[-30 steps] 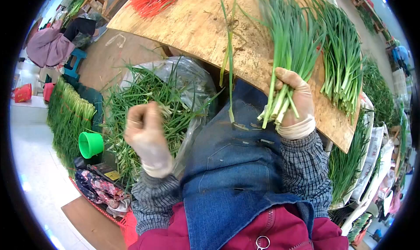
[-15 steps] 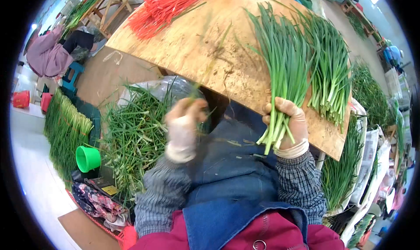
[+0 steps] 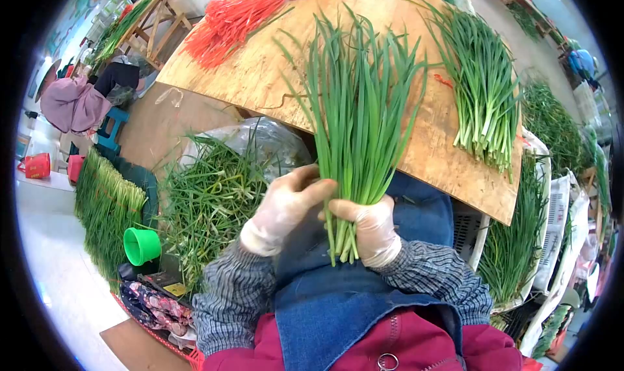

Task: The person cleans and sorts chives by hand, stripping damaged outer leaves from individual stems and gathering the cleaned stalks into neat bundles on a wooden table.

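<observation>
Upright over my lap stands a bunch of garlic chives (image 3: 361,124), its green leaves fanned out and its pale stem ends pointing down at me. My right hand (image 3: 372,229), in a pale glove, is wrapped round the lower stems. From the left, my gloved left hand (image 3: 289,205) touches the bunch's edge, thumb and fingers closing on stems there; the fingertips are partly hidden. A second pile of chives (image 3: 481,91) lies on the right of the wooden table (image 3: 260,88). Red ties (image 3: 240,20) lie in a heap at the far left of the tabletop.
Left of my lap is a heap of loose leaves (image 3: 211,202) by a clear plastic bag (image 3: 279,143). Beyond it are a green bucket (image 3: 142,246) and stacked chives (image 3: 107,202). Crates of chives (image 3: 513,254) stand at right. A person (image 3: 75,104) sits at far left.
The bunch has moved left and nearer my body with my right hand. My left hand, blurred and away from the bunch before, has come in against its stems.
</observation>
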Available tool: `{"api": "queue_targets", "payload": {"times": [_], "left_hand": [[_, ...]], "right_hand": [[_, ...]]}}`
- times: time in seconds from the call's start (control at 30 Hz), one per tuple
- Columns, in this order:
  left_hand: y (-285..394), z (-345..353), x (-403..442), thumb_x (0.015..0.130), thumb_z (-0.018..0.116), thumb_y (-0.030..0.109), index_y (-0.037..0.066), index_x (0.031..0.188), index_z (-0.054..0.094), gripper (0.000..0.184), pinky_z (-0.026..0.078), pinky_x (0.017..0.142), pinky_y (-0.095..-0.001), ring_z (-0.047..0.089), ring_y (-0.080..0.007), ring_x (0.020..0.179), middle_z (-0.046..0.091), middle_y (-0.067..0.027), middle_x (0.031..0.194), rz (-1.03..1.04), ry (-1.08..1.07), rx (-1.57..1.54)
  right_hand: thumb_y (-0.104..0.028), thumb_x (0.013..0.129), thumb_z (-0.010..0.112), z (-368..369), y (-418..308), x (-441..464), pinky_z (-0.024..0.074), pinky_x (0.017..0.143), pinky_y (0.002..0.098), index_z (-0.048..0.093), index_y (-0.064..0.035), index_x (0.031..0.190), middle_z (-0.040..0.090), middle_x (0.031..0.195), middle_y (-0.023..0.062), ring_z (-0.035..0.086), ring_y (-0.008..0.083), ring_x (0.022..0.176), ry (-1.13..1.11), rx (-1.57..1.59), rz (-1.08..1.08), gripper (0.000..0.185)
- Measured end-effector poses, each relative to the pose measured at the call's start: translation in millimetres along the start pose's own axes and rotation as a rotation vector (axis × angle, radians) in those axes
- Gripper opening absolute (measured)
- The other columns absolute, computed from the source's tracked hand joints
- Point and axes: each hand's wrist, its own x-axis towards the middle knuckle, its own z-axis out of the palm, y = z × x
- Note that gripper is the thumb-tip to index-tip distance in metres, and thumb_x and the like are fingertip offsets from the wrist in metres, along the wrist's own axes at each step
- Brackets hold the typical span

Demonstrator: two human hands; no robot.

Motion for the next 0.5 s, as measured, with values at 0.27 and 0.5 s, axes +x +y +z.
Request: {"api": "queue_targets", "payload": {"times": [0.27, 0.5], "left_hand": [[21, 32, 24, 0.074, 0.068, 0.015, 0.000, 0.103, 0.057, 0.035, 0.047, 0.072, -0.0266, 0.058, -0.0152, 0.079, 0.061, -0.0071, 0.093, -0.129, -0.269, -0.332], [6, 42, 31, 0.070, 0.067, 0.012, -0.002, 0.095, 0.058, 0.030, 0.052, 0.069, -0.0335, 0.062, -0.0230, 0.074, 0.062, -0.0129, 0.085, -0.281, -0.368, -0.462]], "right_hand": [[-0.001, 0.072, 0.064, -26, 14, 0, 0.0545, 0.065, 0.0379, 0.053, 0.0026, 0.100, 0.061, 0.084, 0.0152, 0.063, 0.0280, 0.072, -0.300, 0.075, 0.163, 0.030], [-0.016, 0.073, 0.069, -43, 15, 5, 0.0532, 0.074, 0.0437, 0.048, -0.0012, 0.111, 0.060, 0.092, 0.0167, 0.062, 0.0301, 0.083, -0.434, 0.250, 0.366, 0.046]]}}
